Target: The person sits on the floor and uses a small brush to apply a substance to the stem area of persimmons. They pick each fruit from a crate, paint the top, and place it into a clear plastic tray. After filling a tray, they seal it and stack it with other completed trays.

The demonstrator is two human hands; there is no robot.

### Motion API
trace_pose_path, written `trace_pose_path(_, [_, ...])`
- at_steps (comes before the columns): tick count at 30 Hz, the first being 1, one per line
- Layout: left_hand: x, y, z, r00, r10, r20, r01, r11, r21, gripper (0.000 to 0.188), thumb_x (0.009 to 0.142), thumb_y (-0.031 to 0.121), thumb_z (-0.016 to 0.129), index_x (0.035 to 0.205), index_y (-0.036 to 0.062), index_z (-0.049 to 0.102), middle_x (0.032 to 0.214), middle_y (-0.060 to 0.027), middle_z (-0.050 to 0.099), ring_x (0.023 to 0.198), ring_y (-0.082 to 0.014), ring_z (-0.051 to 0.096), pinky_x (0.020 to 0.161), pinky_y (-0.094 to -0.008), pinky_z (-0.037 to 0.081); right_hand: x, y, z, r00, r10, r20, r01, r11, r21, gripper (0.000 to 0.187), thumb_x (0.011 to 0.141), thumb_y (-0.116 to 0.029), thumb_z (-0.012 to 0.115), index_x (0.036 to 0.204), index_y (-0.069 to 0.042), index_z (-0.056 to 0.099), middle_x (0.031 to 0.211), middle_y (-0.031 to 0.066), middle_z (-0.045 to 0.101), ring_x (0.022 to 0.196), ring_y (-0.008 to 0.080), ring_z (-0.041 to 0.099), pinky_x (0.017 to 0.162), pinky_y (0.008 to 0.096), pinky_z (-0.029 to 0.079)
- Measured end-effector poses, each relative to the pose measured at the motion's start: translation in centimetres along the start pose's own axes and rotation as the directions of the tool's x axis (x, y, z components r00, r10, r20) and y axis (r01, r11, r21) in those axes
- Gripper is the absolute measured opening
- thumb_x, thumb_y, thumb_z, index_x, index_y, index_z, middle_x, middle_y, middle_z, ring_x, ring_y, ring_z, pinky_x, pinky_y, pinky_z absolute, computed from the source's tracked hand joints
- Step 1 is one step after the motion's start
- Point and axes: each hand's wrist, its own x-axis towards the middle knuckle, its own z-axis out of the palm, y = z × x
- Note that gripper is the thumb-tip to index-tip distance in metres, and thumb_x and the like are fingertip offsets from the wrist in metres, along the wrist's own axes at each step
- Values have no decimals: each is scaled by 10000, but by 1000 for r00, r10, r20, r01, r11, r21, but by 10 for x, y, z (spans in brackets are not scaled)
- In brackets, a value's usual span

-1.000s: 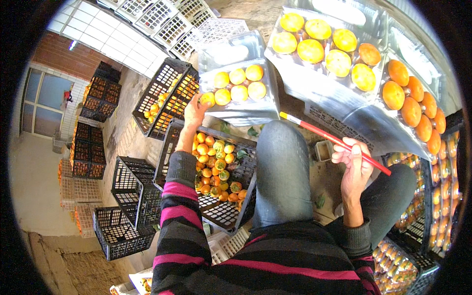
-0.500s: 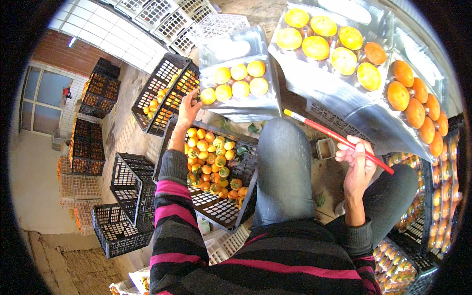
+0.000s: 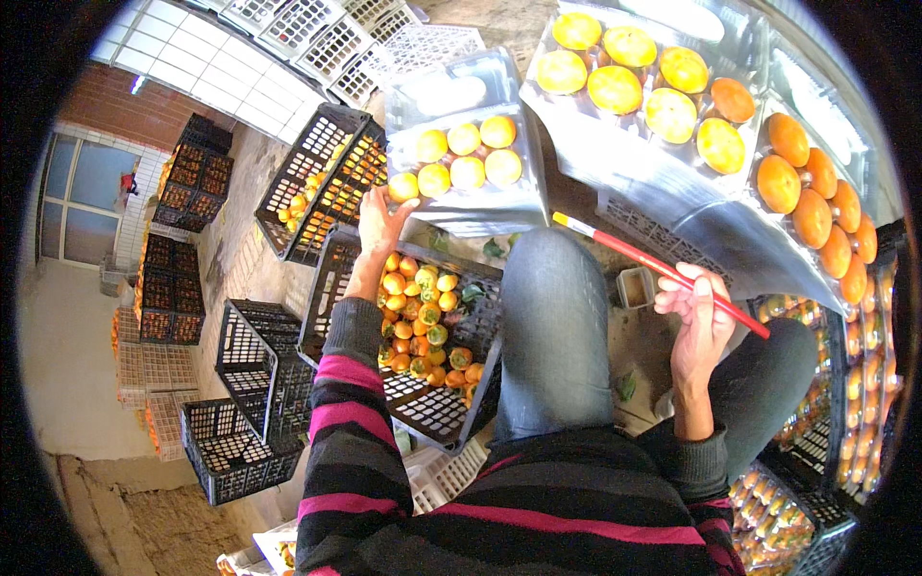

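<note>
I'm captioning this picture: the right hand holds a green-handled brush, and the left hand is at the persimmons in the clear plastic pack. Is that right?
Not quite: the head view shows a red-handled brush, not a green one, in the right hand. The left hand is indeed at the persimmons.

The stick (image 3: 639,257) is red, its end pale, perhaps yellow and white. The sweater (image 3: 567,494) is striped black, charcoal and magenta, the jeans (image 3: 555,336) faded blue-grey. The boxed fruit (image 3: 468,173) is yellow-orange; the crate (image 3: 477,336) is black, its loose fruit (image 3: 420,327) orange patched with green.
</note>
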Motion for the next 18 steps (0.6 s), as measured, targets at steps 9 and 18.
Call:
trace_pose_path(9, [-17,-5,-5,997,65,-49,-71,988,-140,388,788,74,597,1158,21,494,1058,-167,482,831,-266,510,770,-362,442,0,-1,0,1000,3,-4,-3,1000,1,288,944,-211,440,1012,33,577,799,123,643,623,147,607,566,264,508])
trace_pose_path(18, [11,5,5,1000,9,-11,-9,999,-39,499,749,175,700,1174,25,486,1014,-144,529,858,-235,539,775,-334,456,0,0,-2,1000,-4,-10,4,1000,4,282,945,-202,438,1008,36,576,803,126,643,620,147,606,566,265,509])
